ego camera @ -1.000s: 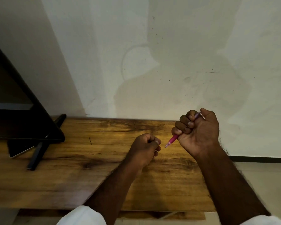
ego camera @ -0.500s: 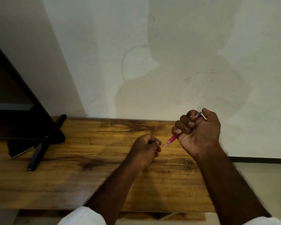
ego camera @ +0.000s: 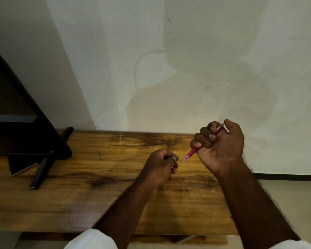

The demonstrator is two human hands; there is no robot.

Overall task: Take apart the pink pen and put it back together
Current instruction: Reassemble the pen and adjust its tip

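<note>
1. The pink pen (ego camera: 191, 153) is held in the air above the far right part of the tabletop (ego camera: 79, 194), not resting on it. It lies slanted, its writing tip pointing down and to the left, its back end sticking out at the top of the fist.
2. The barrel is gripped by the right hand (ego camera: 221, 146). Its fingers (ego camera: 203, 135) are curled fully round the pen, and the thumb is laid along the upper end.
3. The left hand (ego camera: 160, 164) is held just beside the pen's tip, apart from it by a small gap. Its fingers (ego camera: 172, 159) are tightly curled with the thumb pressed against the forefinger. Whether a small part is pinched there cannot be told.
4. The step in hand is judged to be work at the tip end. The barrel is steadied by one hand while the other is poised at the nose. Whether the nose piece is to be taken off or put back cannot be decided from this view.
5. For the next move, the gap has to be closed along the pen's own slanted line. The tip section must be met squarely by the left thumb and forefinger, then twisted while the barrel is kept from turning.
6. A dark screen (ego camera: 16, 123) on its stand is seen at the far left corner of the tabletop, well apart from both hands.
</note>
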